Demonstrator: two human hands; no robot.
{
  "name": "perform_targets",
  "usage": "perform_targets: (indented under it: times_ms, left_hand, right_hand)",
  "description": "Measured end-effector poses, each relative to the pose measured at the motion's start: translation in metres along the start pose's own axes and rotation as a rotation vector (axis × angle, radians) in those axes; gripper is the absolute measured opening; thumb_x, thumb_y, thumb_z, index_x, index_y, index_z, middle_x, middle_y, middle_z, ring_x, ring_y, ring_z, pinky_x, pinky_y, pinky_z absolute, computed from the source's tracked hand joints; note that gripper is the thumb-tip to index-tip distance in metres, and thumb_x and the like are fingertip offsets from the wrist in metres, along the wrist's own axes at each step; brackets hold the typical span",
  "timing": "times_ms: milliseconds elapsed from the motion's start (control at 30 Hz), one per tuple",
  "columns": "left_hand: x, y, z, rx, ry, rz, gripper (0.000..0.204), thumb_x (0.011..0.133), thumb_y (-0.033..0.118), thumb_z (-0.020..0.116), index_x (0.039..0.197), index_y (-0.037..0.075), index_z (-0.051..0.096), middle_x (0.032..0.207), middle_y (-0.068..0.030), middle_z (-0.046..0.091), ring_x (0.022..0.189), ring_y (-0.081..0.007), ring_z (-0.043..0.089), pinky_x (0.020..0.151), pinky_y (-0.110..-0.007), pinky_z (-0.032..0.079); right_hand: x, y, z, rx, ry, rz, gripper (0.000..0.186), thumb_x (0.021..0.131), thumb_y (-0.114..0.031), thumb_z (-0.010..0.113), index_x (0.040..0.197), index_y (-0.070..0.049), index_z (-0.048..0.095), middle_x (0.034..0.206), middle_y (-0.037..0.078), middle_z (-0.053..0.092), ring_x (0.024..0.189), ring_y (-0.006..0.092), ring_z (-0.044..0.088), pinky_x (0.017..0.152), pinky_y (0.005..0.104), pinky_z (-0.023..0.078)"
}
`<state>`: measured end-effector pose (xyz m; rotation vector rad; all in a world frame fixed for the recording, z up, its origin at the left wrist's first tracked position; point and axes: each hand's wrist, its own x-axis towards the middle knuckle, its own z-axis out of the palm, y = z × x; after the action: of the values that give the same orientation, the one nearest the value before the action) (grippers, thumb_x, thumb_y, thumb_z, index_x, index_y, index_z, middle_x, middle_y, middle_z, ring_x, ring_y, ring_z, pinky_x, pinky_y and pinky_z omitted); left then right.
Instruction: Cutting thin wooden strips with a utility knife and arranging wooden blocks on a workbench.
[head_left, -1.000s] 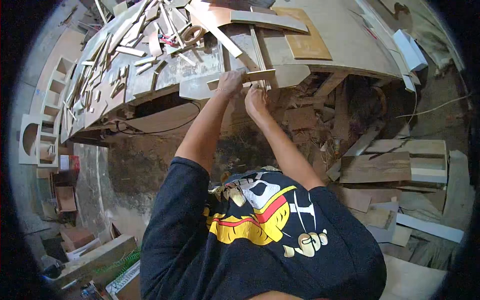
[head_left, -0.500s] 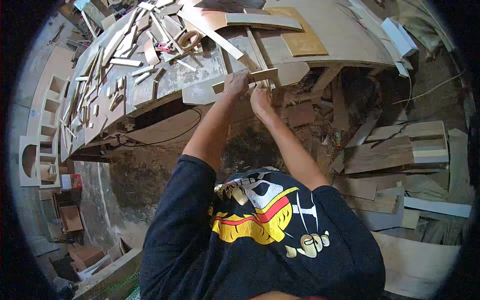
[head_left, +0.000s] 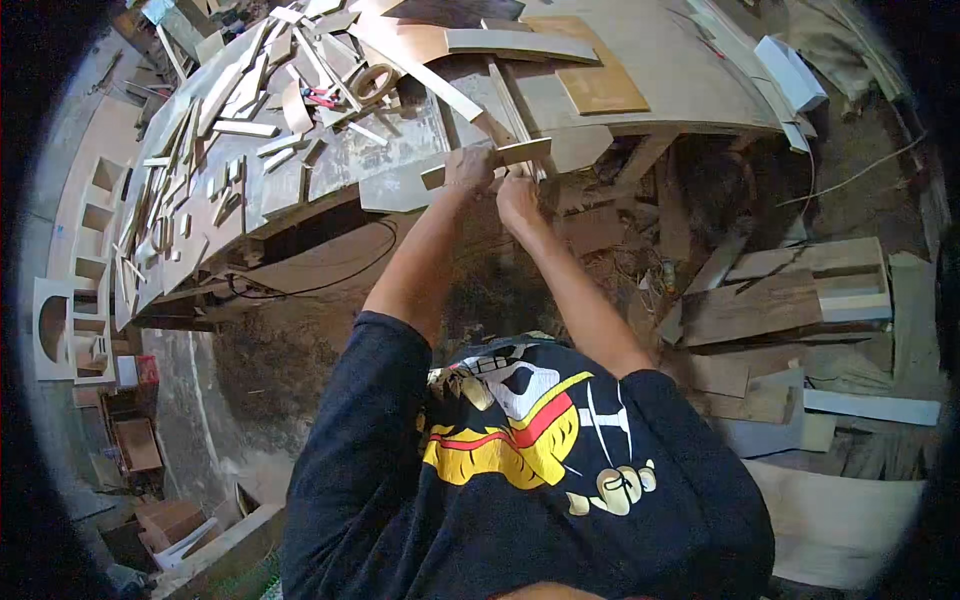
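At the near edge of the workbench (head_left: 400, 190), my left hand (head_left: 470, 167) is closed on a short wooden strip (head_left: 525, 151) that lies crosswise. One end of that strip sticks out to each side of the hand. Just right of it and nearer to me, my right hand (head_left: 518, 198) is closed below the short strip; what its fingers grip is hidden. A long narrow wooden strip (head_left: 508, 95) runs from farther back on the bench under the short strip, its near end beside my right hand. A pale board (head_left: 464, 101) points toward my left hand.
Offcuts, a tape roll (head_left: 374, 84) and red-handled pliers (head_left: 318, 97) litter the bench's left. A yellowish panel (head_left: 603, 90) lies behind my hands. Stacked boards (head_left: 760, 310) lie at right; a pale shelf frame (head_left: 90, 270) stands left. A dark cable (head_left: 310, 287) hangs below the bench edge.
The whole view has shifted slightly. Both hands keep nearly the same place and hold at the crossed strips.
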<state>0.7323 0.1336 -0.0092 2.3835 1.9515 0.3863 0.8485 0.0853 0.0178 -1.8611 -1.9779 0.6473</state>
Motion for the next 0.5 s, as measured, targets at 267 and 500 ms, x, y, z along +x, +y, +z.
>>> perform_targets:
  times_ms: [267,500]
  left_hand:
    - [-0.004,0.013,-0.017,0.033,-0.006,-0.080,0.016,0.068,0.012,0.052,0.083,0.009,0.056,0.076,-0.0113,0.060,0.071,-0.0291,0.060,0.059,-0.040,0.046]
    - [-0.003,0.014,-0.022,0.053,-0.069,-0.086,0.012,0.070,0.013,0.051,0.076,0.008,0.060,0.077,-0.0122,0.061,0.073,-0.0270,0.061,0.060,-0.038,0.047]
  right_hand:
    - [-0.010,0.001,-0.002,0.095,-0.100,0.161,0.030,0.079,-0.008,0.041,0.105,0.008,0.043,0.086,0.024,0.057,0.080,0.0303,0.059,0.066,0.0378,0.049]
    - [-0.019,0.008,-0.003,0.160,-0.091,0.116,0.041,0.086,-0.020,0.025,0.103,0.012,0.044,0.090,0.030,0.054,0.088,0.0413,0.052,0.078,0.0456,0.042]
